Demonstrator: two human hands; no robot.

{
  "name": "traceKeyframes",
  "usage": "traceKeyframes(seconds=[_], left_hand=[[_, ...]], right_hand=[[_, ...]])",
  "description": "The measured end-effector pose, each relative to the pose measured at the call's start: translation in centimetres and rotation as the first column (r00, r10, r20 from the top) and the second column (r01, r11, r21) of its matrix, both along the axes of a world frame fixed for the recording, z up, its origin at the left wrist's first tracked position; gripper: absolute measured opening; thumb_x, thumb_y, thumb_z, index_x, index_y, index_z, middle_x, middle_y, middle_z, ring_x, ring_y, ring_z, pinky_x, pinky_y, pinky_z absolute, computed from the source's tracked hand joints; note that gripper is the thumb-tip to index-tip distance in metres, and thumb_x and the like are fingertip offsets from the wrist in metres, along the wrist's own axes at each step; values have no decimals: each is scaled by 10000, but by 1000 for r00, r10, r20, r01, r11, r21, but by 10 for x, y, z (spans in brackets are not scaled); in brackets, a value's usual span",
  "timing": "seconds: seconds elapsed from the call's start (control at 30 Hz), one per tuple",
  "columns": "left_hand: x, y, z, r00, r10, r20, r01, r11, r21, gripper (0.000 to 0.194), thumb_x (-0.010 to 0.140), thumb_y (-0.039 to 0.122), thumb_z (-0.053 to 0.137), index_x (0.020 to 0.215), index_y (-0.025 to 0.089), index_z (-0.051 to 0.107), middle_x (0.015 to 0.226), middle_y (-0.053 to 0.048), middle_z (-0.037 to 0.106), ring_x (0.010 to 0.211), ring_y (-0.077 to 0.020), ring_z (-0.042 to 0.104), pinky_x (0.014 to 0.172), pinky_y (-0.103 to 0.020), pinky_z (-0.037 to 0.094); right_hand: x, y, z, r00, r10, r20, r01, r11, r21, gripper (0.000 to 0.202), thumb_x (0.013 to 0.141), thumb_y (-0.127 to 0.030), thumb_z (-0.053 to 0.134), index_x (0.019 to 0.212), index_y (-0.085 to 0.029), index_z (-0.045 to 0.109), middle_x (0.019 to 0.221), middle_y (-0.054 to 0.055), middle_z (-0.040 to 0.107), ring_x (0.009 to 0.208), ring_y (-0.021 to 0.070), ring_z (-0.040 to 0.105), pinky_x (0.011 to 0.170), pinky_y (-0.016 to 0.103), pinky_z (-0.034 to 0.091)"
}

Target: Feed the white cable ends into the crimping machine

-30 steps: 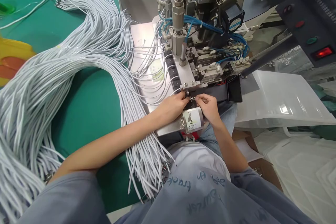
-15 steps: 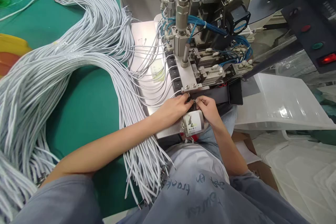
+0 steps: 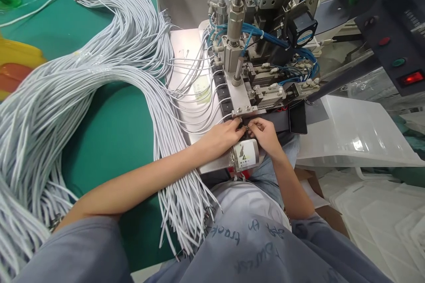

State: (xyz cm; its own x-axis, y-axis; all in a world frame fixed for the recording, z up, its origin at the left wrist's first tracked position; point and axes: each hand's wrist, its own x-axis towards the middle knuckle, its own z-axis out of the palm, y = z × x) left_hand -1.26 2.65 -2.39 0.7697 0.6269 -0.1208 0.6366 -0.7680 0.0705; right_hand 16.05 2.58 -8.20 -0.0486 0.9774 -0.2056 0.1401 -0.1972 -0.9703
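Note:
At the front end of the machine's black fixture row (image 3: 226, 107), my left hand (image 3: 228, 133) is closed, its thumb and forefinger on something too small to make out. My right hand (image 3: 265, 135) pinches from the other side, fingertips almost touching the left ones, around a tiny metallic piece I cannot identify. White cables (image 3: 199, 131) run from the fixtures across the metal plate (image 3: 186, 44) to a large bundle (image 3: 133, 75). Just below the hands sits a cylinder with a white label (image 3: 246, 154).
The machine's metal cylinders (image 3: 234, 53) rise just beyond my hands. A dark tray (image 3: 298, 117) and a translucent white panel (image 3: 358, 135) are to the right. A control box (image 3: 393, 44) hangs at the upper right. My left forearm crosses the cable bundle over the green mat (image 3: 106, 128).
The view has shifted slightly, so the scene sits a little further right. Both hands stay at the same spot, with the right fingers slightly changed in pose.

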Motion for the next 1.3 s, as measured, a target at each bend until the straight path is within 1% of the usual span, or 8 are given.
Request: traceKeyframes(seconds=[0.5, 0.67, 0.83, 1.0, 1.07, 1.13, 1.2, 1.3], left_hand=[[0, -6, -3, 998, 33, 58, -36, 998, 49, 308, 876, 73, 396, 1145, 82, 544, 929, -125, 534, 836, -199, 590, 611, -270, 455], [-1, -10, 14, 986, 136, -94, -135, 991, 9, 217, 819, 23, 439, 808, 90, 644, 775, -111, 582, 733, -212, 612, 548, -283, 407], [-7, -10, 17, 985, 156, -79, -157, 988, 2, 213, 790, 20, 466, 738, 105, 654, 761, -102, 599, 680, -194, 619, 473, -269, 329], [-7, -10, 11, 983, 181, -42, -180, 983, 14, 246, 797, 23, 444, 758, 113, 669, 774, -103, 601, 677, -206, 619, 484, -286, 338], [-5, -12, 11, 984, 175, -27, -174, 984, 24, 252, 805, 23, 438, 766, 108, 672, 779, -110, 600, 685, -215, 622, 490, -292, 342], [-4, -13, 12, 987, 159, -24, -159, 987, 29, 254, 806, 14, 437, 774, 102, 672, 777, -114, 600, 687, -218, 625, 485, -288, 332], [-2, -14, 13, 989, 149, -25, -148, 988, 35, 250, 813, 13, 439, 794, 99, 674, 772, -116, 603, 692, -216, 631, 486, -278, 321], [-1, -15, 12, 987, 159, -14, -159, 986, 47, 240, 831, 32, 448, 819, 100, 678, 760, -119, 607, 721, -214, 635, 507, -268, 319]], right_hand=[[-1, -1, -11, 993, 118, 17, -119, 991, 66, 279, 812, -382, 466, 602, -205, 418, 536, -49, 402, 495, 92, 355, 502, 245, 305], [-1, 1, -20, 995, 81, 59, -90, 982, 168, 339, 815, -428, 475, 580, -209, 369, 523, -56, 330, 504, 91, 295, 492, 243, 261], [7, -2, -14, 987, -116, 113, 87, 968, 235, 311, 822, -378, 446, 573, -210, 368, 530, -58, 329, 498, 90, 298, 489, 241, 268], [-7, -59, 19, 907, -388, 165, 274, 839, 470, 288, 871, -315, 411, 609, -198, 445, 575, -29, 442, 537, 106, 399, 535, 245, 335], [-24, -87, 28, 946, -223, 236, 112, 906, 408, 282, 867, -312, 436, 630, -190, 528, 558, -18, 494, 524, 113, 440, 542, 249, 361], [-44, -108, 26, 956, 98, 278, -164, 961, 224, 278, 863, -325, 459, 675, -184, 608, 577, -1, 568, 540, 127, 496, 567, 256, 395], [-62, -119, 17, 911, 362, 199, -382, 921, 75, 275, 869, -351, 461, 780, -186, 663, 707, 24, 660, 649, 151, 573, 660, 273, 441], [-82, -124, -4, 886, 463, -14, -463, 886, -15, 329, 857, -438, 472, 875, -183, 680, 843, 39, 690, 783, 176, 603, 754, 300, 464]])
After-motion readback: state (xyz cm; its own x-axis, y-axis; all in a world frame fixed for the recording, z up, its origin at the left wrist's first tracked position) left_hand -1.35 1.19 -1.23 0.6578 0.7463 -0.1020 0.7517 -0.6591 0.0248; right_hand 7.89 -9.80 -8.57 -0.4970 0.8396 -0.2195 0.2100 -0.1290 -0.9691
